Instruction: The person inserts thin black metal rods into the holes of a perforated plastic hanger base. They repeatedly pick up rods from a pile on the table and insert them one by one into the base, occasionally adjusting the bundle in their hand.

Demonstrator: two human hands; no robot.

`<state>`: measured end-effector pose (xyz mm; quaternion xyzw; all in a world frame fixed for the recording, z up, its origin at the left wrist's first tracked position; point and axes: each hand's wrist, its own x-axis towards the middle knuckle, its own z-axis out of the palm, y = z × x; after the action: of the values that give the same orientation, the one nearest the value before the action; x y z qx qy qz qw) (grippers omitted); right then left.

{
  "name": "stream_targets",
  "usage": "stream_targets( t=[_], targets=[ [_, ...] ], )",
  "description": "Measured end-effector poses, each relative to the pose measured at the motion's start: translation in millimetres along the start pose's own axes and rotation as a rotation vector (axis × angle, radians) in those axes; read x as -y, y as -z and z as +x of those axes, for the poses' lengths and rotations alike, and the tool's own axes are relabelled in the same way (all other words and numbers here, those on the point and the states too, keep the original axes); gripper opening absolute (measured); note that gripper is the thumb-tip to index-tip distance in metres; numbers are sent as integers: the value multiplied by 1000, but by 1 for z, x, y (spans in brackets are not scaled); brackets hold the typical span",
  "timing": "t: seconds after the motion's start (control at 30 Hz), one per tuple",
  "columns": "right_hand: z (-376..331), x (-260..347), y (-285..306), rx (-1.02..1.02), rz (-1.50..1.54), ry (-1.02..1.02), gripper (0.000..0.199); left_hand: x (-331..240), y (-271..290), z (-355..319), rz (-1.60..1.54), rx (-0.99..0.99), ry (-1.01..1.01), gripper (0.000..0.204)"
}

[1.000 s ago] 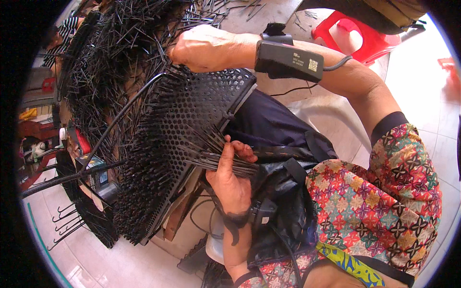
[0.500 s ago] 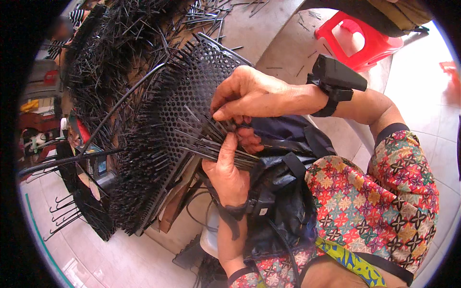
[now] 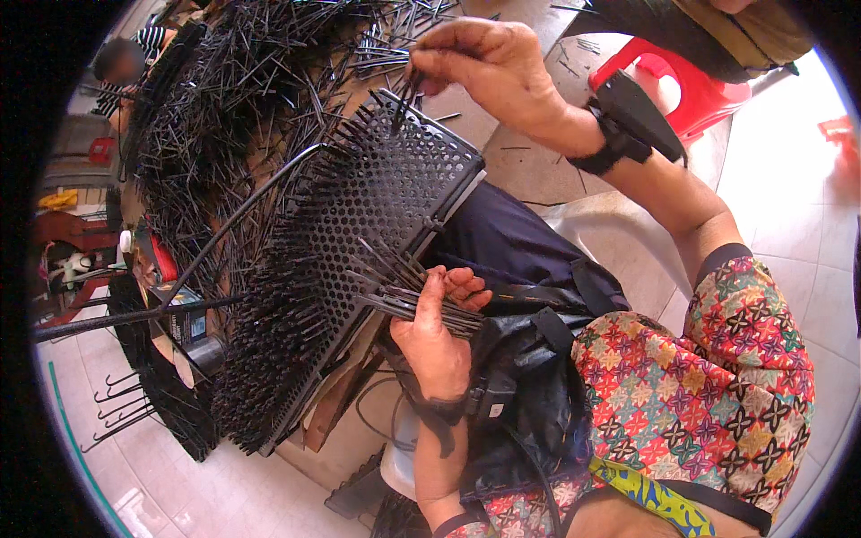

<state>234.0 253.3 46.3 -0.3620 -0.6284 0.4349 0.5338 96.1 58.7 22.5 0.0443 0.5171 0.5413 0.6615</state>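
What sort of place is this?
Probably a small handwork shop: a large heap of thin black sticks, a perforated black panel partly filled with dark pieces, and a stick bundle in the left hand.

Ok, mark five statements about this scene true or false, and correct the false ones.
1. The person's bare left hand grips a bundle of thin black sticks. True.
2. The person's bare right hand is empty. False: it pinches a few slender dark sticks.
3. Every hole of the black perforated panel is filled. False: many toward its upper right are open.
4. A red plastic stool shows at the picture's upper right. True.
5. The tangled pile of loose black sticks lies at the lower right. False: it lies at the upper left.
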Motion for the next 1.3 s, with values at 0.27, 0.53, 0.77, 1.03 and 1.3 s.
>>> stream_targets(
  t=[0.27, 0.53, 0.77, 1.03, 1.3],
  targets=[
    [14, -26, -2, 26, -118, 238, 11, 0, -2, -3, -2, 15, 2, 19],
    [13, -33, -4, 195, -184, 198, 14, 3, -2, -3, 2, 19, 3, 19],
    [24, -35, -9, 222, -581, 396, 20, 5, 1, -3, -12, 18, 13, 18],
    [45, -32, -23, 493, -785, 417, 17, 6, 2, -1, -1, 42, 4, 18],
    [-4, -8, -24, 356, -741, 488, 23, 1, 3, -4, 1, 50, -33, 19]
  ],
)
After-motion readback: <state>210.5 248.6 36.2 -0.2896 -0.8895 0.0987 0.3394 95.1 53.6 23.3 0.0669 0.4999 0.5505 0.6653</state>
